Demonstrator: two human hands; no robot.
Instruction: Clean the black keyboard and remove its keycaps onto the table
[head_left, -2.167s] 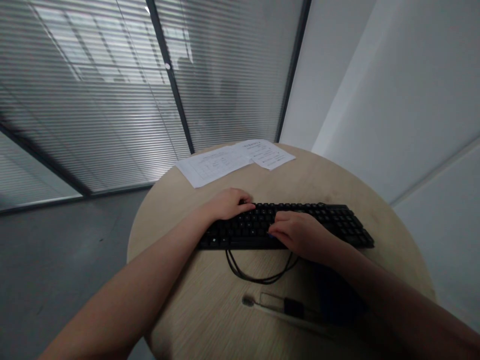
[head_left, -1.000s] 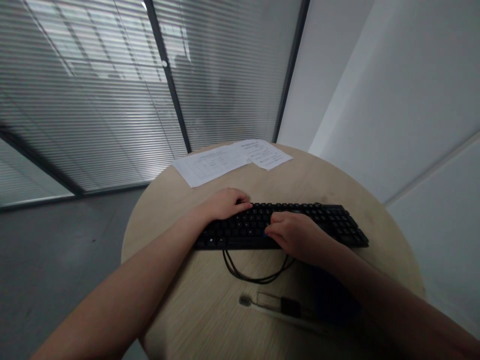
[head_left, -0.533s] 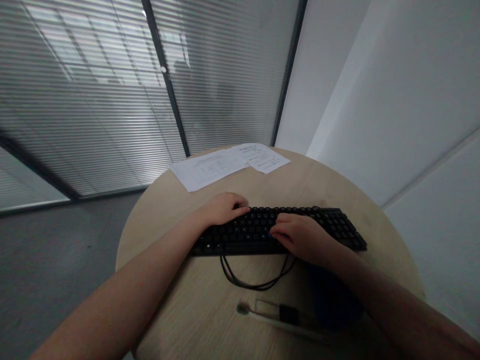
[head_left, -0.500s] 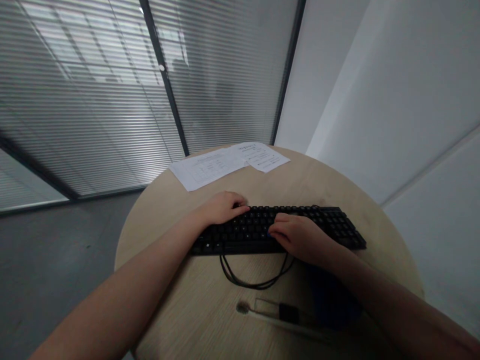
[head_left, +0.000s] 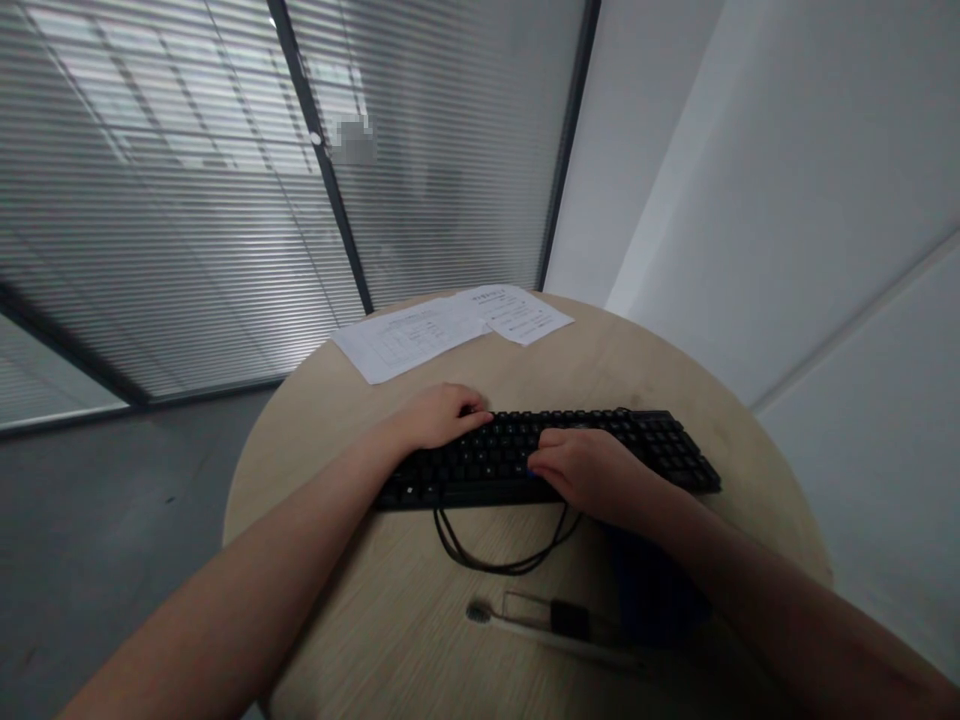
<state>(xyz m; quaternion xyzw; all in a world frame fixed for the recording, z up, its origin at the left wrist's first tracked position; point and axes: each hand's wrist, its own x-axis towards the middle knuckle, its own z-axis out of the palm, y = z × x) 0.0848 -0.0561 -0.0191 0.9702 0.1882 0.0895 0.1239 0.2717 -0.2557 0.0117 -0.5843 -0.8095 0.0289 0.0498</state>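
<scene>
Round wooden table point(head_left: 660, 370), black keyboard point(head_left: 660, 455) lying flat across its middle, cable point(head_left: 480, 552) looping off the near edge. Mid-typing by the look of it: left hand point(head_left: 439, 415) and right hand point(head_left: 589, 472) both resting on the keys, fingers loosely curled, gripping nothing. Next keystrokes likely needing only light fingertip presses, wrists low

Round table, papers and a brush

Two printed sheets point(head_left: 450, 325) lie overlapping at the far edge of the wooden table point(head_left: 660, 375). Near the front edge lies a brush point(head_left: 525, 622), bristles to the left, with a dark blue thing point(head_left: 656, 595) just beside it. Slatted blinds point(head_left: 172, 200) behind.
</scene>
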